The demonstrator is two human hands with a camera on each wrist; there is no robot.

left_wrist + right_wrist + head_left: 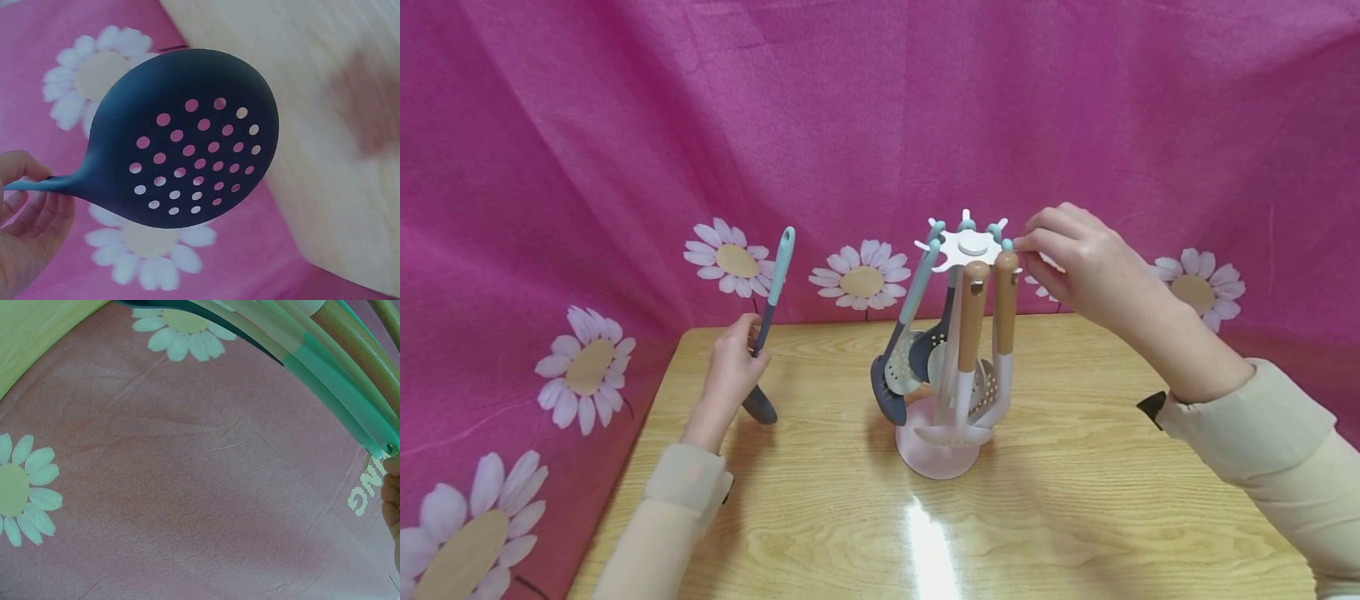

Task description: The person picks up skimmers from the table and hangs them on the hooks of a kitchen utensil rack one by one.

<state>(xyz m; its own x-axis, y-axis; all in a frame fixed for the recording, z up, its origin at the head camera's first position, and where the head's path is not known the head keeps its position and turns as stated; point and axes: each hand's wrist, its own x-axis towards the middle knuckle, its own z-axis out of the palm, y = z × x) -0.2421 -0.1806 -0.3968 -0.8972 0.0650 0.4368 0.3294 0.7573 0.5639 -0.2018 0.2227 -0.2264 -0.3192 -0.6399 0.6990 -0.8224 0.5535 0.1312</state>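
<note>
My left hand (733, 358) grips the lower handle of a dark skimmer (760, 407) with a mint upper handle, held upright above the table's left side. Its round, perforated head (206, 81) fills the middle of the left wrist view. At centre stands a utensil rack (973, 243) with a white hooked top and a pink base, hung with several utensils. With its fingertips, my right hand (1078, 258) pinches the right edge of the rack's top, beside the end of a mint handle (331, 403). The exact contact is partly hidden.
Wooden-handled utensils (972, 321) hang at the rack's front, and a dark ladle (887, 392) hangs at its left. The wooden table (820, 508) reaches back to a pink cloth (850, 125) with daisy prints.
</note>
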